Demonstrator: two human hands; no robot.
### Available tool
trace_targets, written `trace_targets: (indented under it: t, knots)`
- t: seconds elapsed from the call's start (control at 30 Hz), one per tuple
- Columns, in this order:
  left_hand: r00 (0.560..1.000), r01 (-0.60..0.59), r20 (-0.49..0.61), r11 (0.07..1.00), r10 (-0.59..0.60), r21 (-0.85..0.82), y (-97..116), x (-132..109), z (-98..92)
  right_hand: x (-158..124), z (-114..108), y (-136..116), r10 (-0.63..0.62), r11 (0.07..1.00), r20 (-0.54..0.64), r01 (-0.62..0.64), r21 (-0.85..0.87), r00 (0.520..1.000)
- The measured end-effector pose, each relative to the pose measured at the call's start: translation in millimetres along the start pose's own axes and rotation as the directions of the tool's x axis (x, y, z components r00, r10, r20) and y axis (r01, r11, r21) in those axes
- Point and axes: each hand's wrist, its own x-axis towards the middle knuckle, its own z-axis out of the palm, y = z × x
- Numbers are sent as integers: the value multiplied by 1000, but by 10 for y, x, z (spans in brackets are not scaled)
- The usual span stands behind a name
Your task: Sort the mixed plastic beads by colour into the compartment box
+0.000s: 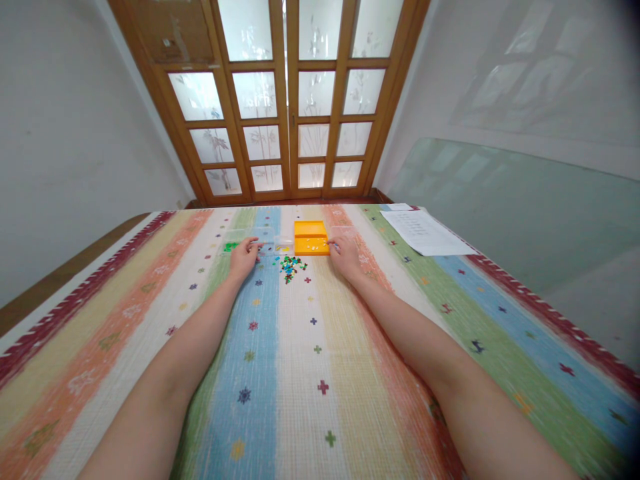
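1. Sequins, or foil flakes much like them, in a loose heap: green, blue and brownish red mixed together. Lying on the striped tablecloth, just to the near side of the containers, with a few strays around the edges.
2. Just beyond the heap, an orange two-part case, spread open. A few pale pieces in the nearer half; none to be made out in the farther half.
3. Close beside it on the left, a clear compartment with yellow pieces inside. Farther left, a clear plastic tray, with green pieces toward the left end. Inner divisions too small to tell.
4. Left hand over the clear plastic tray, fingers bent, thumb and index finger seemingly narrowly apart. Cannot tell of anything between the fingertips.
5. Right hand at the right edge of the orange two-part case, fingertips close together. Cannot tell of a pinched piece or a hold on the rim.
6. Progress, by judgement: partway. Already inside containers, apart by colour: green, yellow and pale pieces. Left outside: the mixed heap, seemingly the larger share.
7. Farther out, paper sheets on the right; beyond the table, wood-framed doors with frosted panes.
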Motion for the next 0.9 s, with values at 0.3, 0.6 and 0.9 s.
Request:
trace_targets:
  t: [0.3,0.6,0.9]
  knots:
    - [918,-364,268,886,291,286,199,-156,86,-91,-115,-313,-224,975,240,219,45,945]
    - [869,-461,368,811,330,360,282,-189,96,-172,-64,-508,-415,903,439,421,90,797]
    - [855,-477,427,766,293,431,263,-190,81,-181,-83,-561,-446,893,468,417,171,763]
